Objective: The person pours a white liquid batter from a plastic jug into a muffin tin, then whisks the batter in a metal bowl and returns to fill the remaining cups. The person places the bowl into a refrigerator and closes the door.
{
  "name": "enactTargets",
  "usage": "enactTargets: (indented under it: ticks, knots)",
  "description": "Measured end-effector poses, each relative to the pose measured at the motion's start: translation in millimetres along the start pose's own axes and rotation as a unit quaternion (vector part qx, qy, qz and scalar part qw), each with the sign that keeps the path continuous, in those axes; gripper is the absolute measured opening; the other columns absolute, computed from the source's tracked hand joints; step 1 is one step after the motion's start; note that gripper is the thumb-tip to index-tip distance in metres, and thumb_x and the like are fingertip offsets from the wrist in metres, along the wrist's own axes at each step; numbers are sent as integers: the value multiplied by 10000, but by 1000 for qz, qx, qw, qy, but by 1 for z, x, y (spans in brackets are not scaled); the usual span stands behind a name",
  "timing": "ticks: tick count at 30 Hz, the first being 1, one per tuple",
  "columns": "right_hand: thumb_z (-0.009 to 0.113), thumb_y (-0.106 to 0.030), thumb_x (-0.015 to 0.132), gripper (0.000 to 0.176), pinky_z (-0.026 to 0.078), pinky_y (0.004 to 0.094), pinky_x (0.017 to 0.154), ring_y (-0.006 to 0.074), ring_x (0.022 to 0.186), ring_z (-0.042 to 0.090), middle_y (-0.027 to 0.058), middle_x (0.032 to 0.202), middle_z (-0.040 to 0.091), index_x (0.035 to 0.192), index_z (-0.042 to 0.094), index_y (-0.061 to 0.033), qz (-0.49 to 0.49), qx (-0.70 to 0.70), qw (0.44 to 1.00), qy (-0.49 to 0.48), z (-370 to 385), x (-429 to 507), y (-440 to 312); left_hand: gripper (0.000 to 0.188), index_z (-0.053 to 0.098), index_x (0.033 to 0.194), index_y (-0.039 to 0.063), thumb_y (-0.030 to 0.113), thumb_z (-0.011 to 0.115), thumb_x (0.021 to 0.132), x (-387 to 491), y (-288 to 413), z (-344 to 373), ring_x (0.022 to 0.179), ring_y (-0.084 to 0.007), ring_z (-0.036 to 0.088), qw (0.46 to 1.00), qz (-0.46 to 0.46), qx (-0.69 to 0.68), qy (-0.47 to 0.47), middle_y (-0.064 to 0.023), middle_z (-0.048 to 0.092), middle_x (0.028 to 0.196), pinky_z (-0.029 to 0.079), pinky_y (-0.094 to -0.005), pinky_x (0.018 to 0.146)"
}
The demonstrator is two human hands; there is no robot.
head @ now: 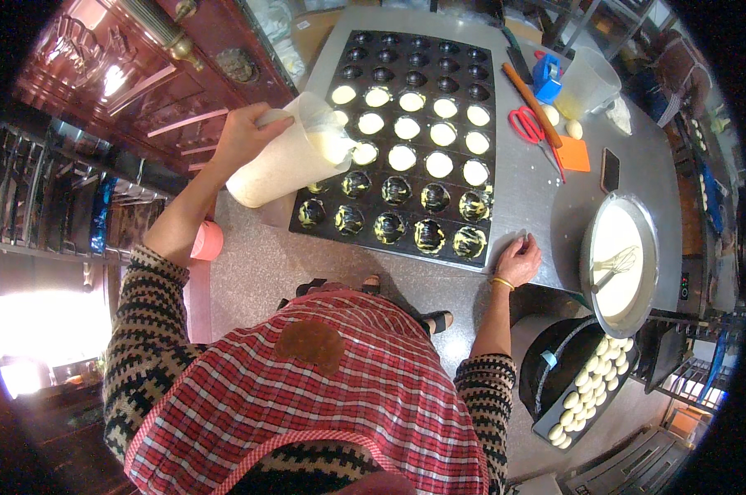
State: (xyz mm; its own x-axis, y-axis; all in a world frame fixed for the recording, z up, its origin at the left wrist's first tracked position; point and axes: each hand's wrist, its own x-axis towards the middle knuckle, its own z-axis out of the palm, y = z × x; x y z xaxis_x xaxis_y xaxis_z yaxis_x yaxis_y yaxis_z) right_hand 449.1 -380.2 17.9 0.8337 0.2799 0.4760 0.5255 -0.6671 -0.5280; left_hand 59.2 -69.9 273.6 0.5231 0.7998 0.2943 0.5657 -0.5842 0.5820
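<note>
My left hand (252,136) grips the handle of a translucent plastic jug (274,167). The jug is tilted to the right, and pale batter runs from its spout into a cup of the dark moulded baking tray (388,176). Three middle rows of cups hold pale batter. In the two rows nearest me, the cups are smeared with a yellowish coating, while the far rows look dark and bare. My right hand (518,260) rests at the steel table's (521,204) near edge beside the tray corner, fingers curled in with nothing visible in them.
A metal bowl of batter (623,247) with a whisk (617,266) stands at the table's right edge. Red-handled scissors (526,125), a wooden rolling pin (531,105), an orange scraper (574,154), a phone (609,170) and another jug (586,83) lie beyond. Below right is a tray of pale oval pieces (586,396).
</note>
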Motion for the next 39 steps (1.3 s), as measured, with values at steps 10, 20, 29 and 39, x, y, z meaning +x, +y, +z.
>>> enactTargets:
  ticks: [10,20,29,39]
  knots:
    - [593,-241,848,305,451,446,803,349,920,573,145,959,622,1085,651,-58,10,-4,1000,-12,-2,-2,0,269,691,918,3,253,721,822,-7,4,-10,675,-122,587,997,-76,13,25,-70,645,744,484,-303,623]
    - [612,-243,825,312,457,453,795,349,915,577,143,963,630,1079,661,-68,27,-22,999,-4,-2,-9,13,255,674,797,3,252,720,831,-10,0,-10,598,-53,505,985,-70,-118,109,5,590,658,428,-258,526]
    - [605,-243,837,302,462,457,785,348,889,584,149,939,631,1074,663,-67,22,-9,1000,5,-1,-13,16,255,682,825,-10,243,714,834,-10,-10,-11,592,-54,508,978,-85,-145,123,4,588,661,420,-245,521]
    - [608,-245,835,291,461,457,764,340,868,586,135,917,633,1064,664,-75,30,-21,999,16,-10,-12,24,187,687,834,0,187,683,842,-9,6,-10,594,-50,530,975,-87,-170,113,8,598,682,435,-228,521]
